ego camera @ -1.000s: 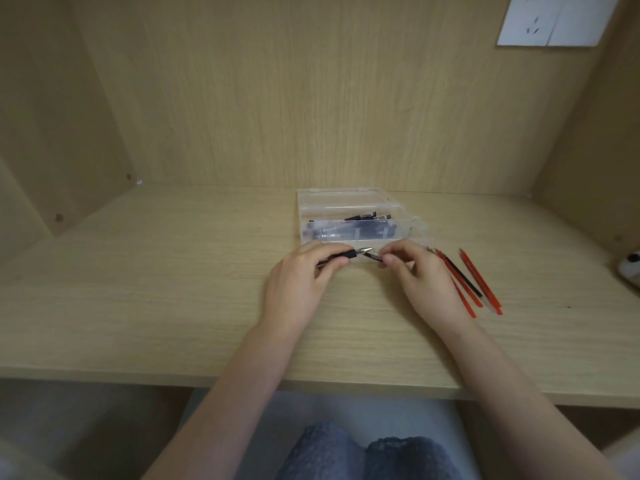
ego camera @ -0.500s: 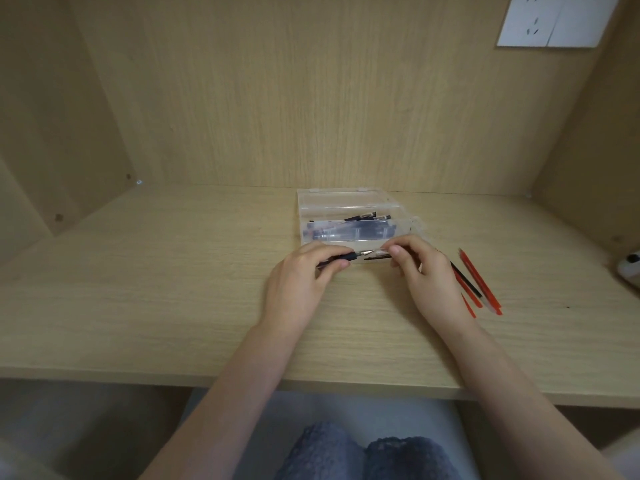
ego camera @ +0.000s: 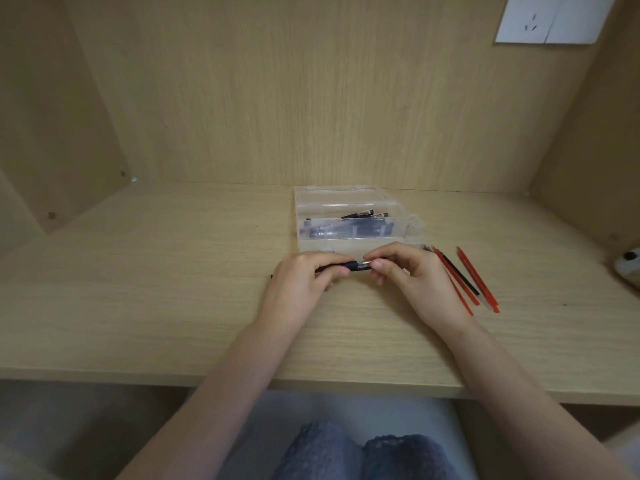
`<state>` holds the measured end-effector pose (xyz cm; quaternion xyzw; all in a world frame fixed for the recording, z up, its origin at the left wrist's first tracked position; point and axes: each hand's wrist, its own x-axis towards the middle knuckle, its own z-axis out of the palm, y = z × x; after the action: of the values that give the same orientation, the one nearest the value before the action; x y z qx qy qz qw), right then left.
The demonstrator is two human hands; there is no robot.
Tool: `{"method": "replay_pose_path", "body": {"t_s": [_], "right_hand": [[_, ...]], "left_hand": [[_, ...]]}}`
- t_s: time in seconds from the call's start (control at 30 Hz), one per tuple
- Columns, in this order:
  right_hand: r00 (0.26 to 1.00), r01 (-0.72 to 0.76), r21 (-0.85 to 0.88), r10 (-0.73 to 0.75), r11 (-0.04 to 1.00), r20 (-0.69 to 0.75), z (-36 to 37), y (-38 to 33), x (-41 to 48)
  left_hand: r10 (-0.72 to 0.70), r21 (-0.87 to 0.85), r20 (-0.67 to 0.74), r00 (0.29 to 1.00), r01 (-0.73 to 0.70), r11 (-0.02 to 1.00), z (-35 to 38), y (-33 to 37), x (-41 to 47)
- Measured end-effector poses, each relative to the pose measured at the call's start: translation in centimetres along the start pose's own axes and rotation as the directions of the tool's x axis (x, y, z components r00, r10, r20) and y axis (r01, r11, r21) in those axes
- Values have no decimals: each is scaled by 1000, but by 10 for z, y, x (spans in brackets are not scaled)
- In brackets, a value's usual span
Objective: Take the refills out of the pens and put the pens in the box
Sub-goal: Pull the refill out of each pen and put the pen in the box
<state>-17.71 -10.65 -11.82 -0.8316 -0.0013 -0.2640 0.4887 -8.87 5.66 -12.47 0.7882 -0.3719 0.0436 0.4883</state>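
A dark pen (ego camera: 356, 265) lies level between both hands, just in front of the clear plastic box (ego camera: 353, 242). My left hand (ego camera: 301, 289) grips its barrel, most of which is hidden under the fingers. My right hand (ego camera: 415, 282) pinches the pen's silver tip end with thumb and forefinger. Several dark pens (ego camera: 346, 227) lie inside the open box. To the right of my right hand, several red and black refills (ego camera: 465, 284) lie on the desk.
The wooden desk (ego camera: 156, 299) sits in an alcove with walls at the back and both sides. A white object (ego camera: 628, 268) rests at the far right edge. A white socket plate (ego camera: 550, 19) is on the back wall, top right.
My right hand has closed in toward the left hand. The gap at the pen's tip has shut, and the fingers now pinch the tip end right against the barrel.
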Motion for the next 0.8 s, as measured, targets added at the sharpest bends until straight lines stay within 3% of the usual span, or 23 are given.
{"method": "replay_pose_path", "body": {"t_s": [0.33, 0.43, 0.53, 0.63, 0.8], "right_hand": [[1000, 0, 21, 0, 1000, -2, 1, 4, 1], [999, -32, -27, 32, 999, -9, 4, 2, 1], [986, -47, -23, 42, 999, -163, 4, 4, 1], [961, -63, -3, 60, 998, -272, 2, 7, 3], [956, -51, -63, 30, 997, -292, 4, 9, 4]], "left_hand": [[-8, -21, 18, 1000, 9, 1000, 4, 0, 0], [53, 30, 28, 998, -54, 998, 11, 2, 2], [99, 88, -35, 994, -96, 991, 14, -2, 8], [98, 42, -114, 989, -94, 995, 8, -2, 19], [49, 70, 27, 998, -51, 996, -6, 14, 74]]}}
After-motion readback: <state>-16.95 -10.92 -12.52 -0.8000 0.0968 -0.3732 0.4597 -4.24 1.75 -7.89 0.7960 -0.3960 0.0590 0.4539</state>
